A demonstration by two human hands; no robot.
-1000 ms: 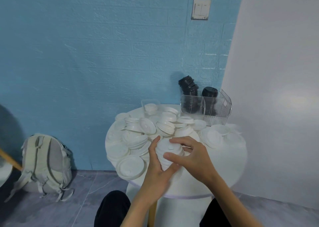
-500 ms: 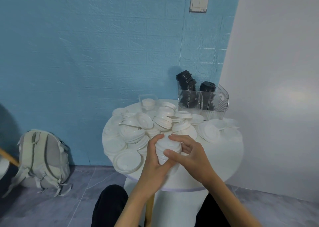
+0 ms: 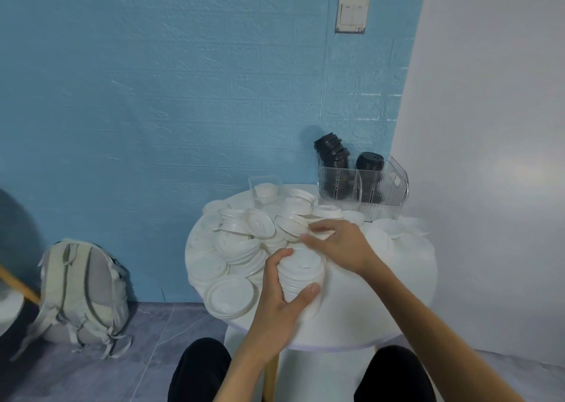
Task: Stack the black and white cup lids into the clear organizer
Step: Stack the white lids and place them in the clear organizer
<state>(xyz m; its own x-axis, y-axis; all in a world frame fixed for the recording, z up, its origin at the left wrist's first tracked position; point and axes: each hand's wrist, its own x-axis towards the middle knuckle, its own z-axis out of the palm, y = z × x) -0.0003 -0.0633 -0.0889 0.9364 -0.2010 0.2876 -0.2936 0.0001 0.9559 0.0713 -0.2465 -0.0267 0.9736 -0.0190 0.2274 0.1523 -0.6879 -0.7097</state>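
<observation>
Fingers of the left hand (image 3: 279, 291) curl round a short stack of white lids (image 3: 301, 268), thumb at the near side and fingertips over the far left edge, holding it just above the round white table (image 3: 351, 316). A second ago both hands closed on this stack together; now the right hand (image 3: 339, 242) has left it and reached farther out to the loose white lids (image 3: 293, 224) heaped just beyond. Its fingers are bent and look to be pinching the rim of one lid there, though blur keeps me from being certain what they hold.

So the stack is squared up, and the work turns to gathering more white lids onto it before carrying any across. Many still lie scattered over the left and far parts of the table.

At the far right stands the clear organizer (image 3: 382, 187), well apart from both hands. Two columns of black lids (image 3: 368, 161) already rise from its compartments, the left one leaning. No white lids are visible inside it, so that half of the job appears barely begun.
</observation>
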